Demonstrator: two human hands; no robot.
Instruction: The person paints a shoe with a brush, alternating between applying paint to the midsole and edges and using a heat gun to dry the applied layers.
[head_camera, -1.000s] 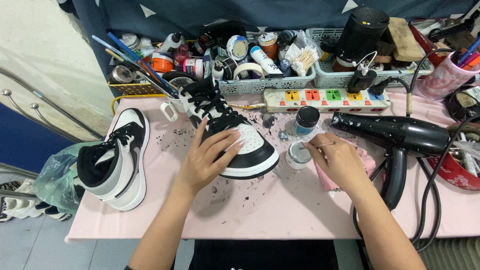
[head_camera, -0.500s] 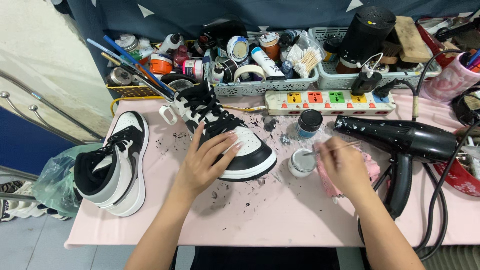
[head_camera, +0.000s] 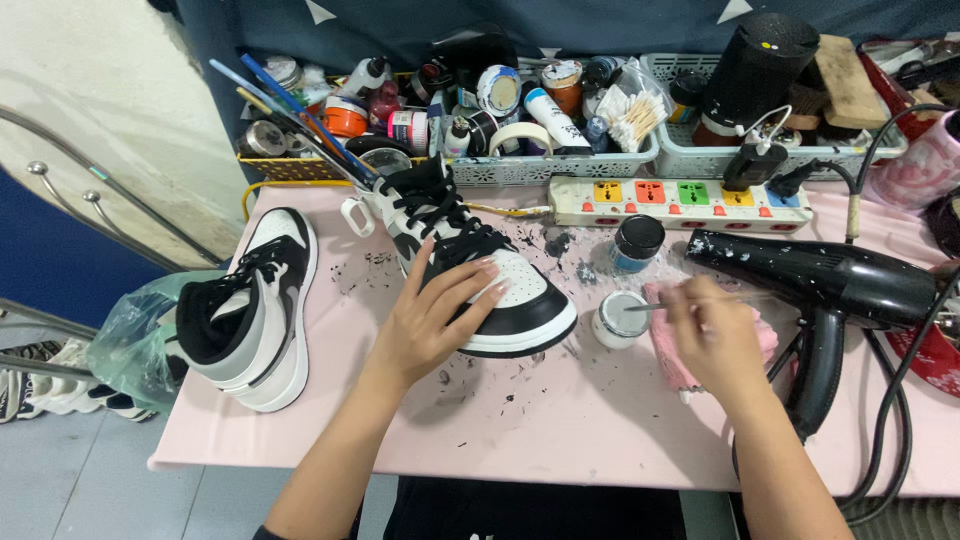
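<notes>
So the black-and-white sneaker (head_camera: 470, 265) sits mid-counter, toe pointing toward the person, and the left hand (head_camera: 435, 320) is laid flat and open over its toe, fingers spread, just pressing it down rather than gripping. The right hand (head_camera: 712, 335) is pinched shut on a thin brush (head_camera: 690, 302), the tip of which reaches into the small open white jar (head_camera: 620, 318) just beside the shoe. Under that hand lies a pink cloth (head_camera: 668, 350).

Behind the jar stands a little jar with a black lid (head_camera: 637, 243) and a blue label band. Further back there's a white power strip (head_camera: 690, 200) with yellow, orange, green and blue sockets.

Compared with half a second ago, the brush hand has moved slightly closer to the jar; the left hand hasn't budged.

Containers: the grey basket (head_camera: 545, 165) at the back is crammed with paint bottles, tubes, a tape roll and cotton swabs; the yellow basket (head_camera: 290, 165) holds tins and long brushes. The second sneaker (head_camera: 250, 305) stands at the left edge of the pink counter (head_camera: 560, 420), and a black hair dryer (head_camera: 830, 290) lies to the right.
</notes>
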